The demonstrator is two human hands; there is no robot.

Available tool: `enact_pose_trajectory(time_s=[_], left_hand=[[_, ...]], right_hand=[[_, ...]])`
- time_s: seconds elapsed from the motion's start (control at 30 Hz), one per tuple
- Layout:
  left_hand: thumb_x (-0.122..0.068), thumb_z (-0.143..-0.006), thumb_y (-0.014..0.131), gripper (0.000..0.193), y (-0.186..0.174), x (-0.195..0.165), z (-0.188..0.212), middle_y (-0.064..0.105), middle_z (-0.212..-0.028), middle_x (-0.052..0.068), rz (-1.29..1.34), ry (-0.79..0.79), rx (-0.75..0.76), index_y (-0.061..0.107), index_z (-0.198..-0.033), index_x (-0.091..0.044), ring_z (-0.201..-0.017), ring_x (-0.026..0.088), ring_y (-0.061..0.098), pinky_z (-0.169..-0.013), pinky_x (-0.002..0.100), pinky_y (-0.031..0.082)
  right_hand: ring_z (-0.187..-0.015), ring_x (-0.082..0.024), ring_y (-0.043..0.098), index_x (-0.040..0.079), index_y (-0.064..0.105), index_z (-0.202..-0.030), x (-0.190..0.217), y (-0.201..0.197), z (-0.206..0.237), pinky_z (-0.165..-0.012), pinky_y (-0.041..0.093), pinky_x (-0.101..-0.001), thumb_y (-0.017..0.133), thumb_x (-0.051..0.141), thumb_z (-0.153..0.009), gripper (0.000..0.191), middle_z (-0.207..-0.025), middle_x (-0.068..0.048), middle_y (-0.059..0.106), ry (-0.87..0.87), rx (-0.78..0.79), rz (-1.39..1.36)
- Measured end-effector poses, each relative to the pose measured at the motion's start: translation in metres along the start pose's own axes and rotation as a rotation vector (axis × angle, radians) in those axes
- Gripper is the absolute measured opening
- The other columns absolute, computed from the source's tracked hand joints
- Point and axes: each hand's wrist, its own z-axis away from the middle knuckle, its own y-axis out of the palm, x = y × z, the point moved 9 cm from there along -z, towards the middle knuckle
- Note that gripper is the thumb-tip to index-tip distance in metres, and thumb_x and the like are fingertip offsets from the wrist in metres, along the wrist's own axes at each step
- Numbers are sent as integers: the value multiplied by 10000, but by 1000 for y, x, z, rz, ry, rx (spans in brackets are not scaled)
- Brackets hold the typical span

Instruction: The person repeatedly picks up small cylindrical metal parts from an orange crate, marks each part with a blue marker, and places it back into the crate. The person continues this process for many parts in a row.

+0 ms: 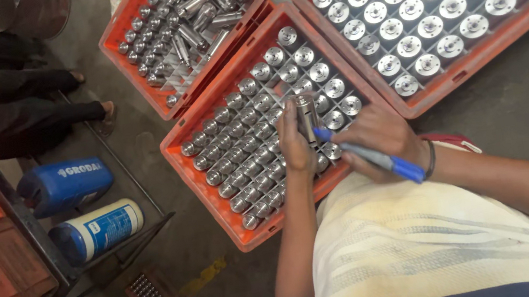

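Far left: another person's dark-sleeved legs [18, 114] on the floor, two blue canisters [83, 208] lying on a low wire rack. Top centre: orange crate [128, 64] with loose metal cylinders piled in it. Middle orange crate [218, 210] holds upright metal cylinders in a grid. Left hand [294, 144] is curled around one metal cylinder [305, 116], holding it upright just above the middle crate's right end. Right hand [381, 142] pinches a blue marker [369, 156], tip touching the cylinder's side. Top right: third orange crate [436, 93] of flanged round metal parts, standing in rows.
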Motion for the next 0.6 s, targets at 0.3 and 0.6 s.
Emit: enact_pose_trajectory(time_s=[0.3,0.6], left_hand=[[-276,-921,673,420,-12,5,-15,615,-903,57,58,-28,-62,484,-1201,-27,-689,186,647,-620,349,561],[-285,-943,633,411,-28,-48,-37,701,-926,165,-848,53,-210,580,-1268,-39,-743,231,692,-690,403,556]], right_hand=[[-740,-282,624,1,699,-1028,2,11,-16,-727,499,-421,747,51,-785,253,-835,-118,676,41,96,-138],[-772,-234,679,32,714,-1073,-28,2,-21,-716,520,-362,714,48,-858,216,-884,-104,715,213,-23,-49]])
